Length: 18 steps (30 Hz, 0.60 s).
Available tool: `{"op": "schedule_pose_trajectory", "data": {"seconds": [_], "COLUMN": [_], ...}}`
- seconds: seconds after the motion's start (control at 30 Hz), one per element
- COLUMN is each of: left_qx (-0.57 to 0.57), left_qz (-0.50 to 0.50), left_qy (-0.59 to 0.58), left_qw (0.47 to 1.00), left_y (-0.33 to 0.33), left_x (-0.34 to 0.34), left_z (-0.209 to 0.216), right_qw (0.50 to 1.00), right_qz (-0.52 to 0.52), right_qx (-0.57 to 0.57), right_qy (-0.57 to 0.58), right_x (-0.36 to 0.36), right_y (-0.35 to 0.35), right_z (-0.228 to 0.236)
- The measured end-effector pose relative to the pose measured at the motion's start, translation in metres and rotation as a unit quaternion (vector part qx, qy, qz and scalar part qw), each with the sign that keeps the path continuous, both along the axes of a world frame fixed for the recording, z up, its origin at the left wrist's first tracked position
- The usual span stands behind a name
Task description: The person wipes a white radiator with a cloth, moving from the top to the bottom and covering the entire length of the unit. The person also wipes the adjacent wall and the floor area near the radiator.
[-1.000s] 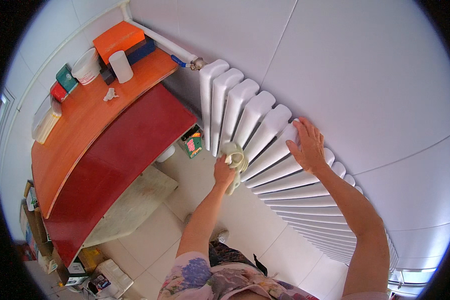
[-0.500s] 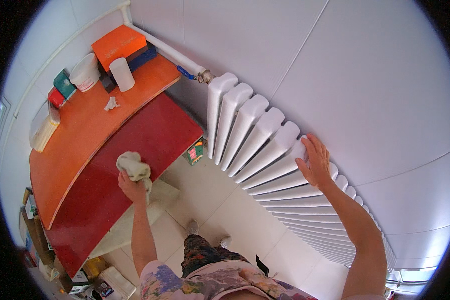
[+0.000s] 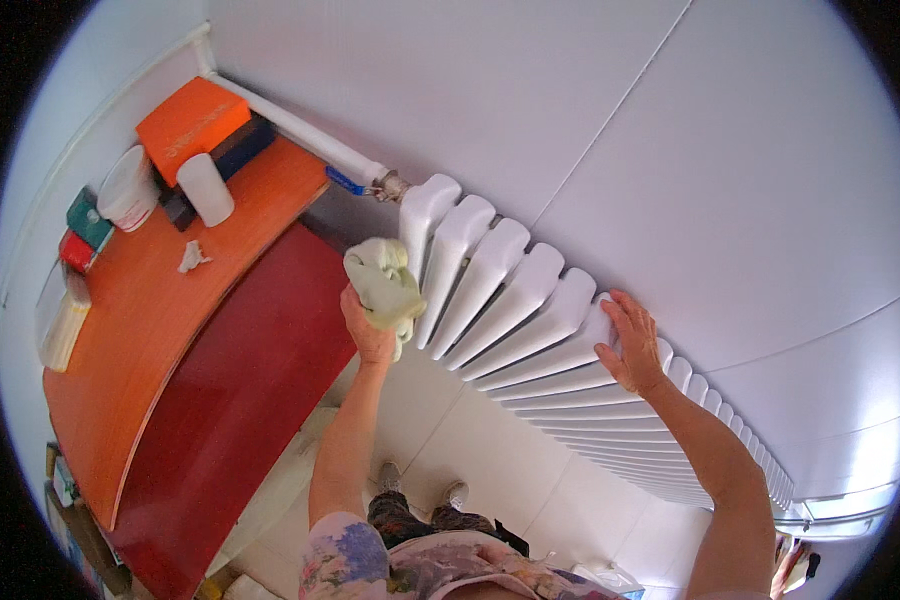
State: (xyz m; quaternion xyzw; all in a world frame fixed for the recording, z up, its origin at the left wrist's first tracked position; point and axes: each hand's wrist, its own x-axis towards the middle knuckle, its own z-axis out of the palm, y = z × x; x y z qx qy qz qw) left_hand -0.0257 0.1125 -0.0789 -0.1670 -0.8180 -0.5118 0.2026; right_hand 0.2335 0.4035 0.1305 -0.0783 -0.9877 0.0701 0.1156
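The pale green cloth [image 3: 382,285] hung in the air in a bunch, just beside the end bar of the white radiator [image 3: 530,275], near the far corner of the desk [image 3: 150,330]. The left hand [image 3: 370,335] held its lower part with curled fingers; whether the cloth touched the bar was hard to tell. A snug grip looked best, with the floppy end tucked in, so it would not snag between the bars. A flat, folded pad would likely be easier to steer than a lump. The right hand [image 3: 633,345] held nothing, its fingers a bit apart on the radiator's top, which seemed good for staying steady. Care seemed wise around the blue valve handle [image 3: 344,181], close to the desk's corner. On the desk, a white cup [image 3: 206,190] stood by an orange box [image 3: 192,128], and crumpled paper [image 3: 193,257] lay in from the front edge.
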Motion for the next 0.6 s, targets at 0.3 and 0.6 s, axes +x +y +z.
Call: {"op": "schedule_pose_trajectory", "data": {"seconds": [0.3, 0.6], "left_qx": [0.323, 0.162], "left_qz": [-0.113, -0.108], "left_qy": [-0.237, -0.179], "left_qw": [0.909, 0.964], "left_y": [0.064, 0.03], "left_x": [0.01, 0.052], "left_z": [-0.041, -0.036], "right_qw": [1.0, 0.999], "right_qz": [-0.001, -0.031], "right_qx": [-0.007, -0.012], "right_qy": [-0.009, -0.026], "right_x": [-0.004, -0.001], "right_y": [-0.008, -0.01], "right_z": [0.006, 0.012]}}
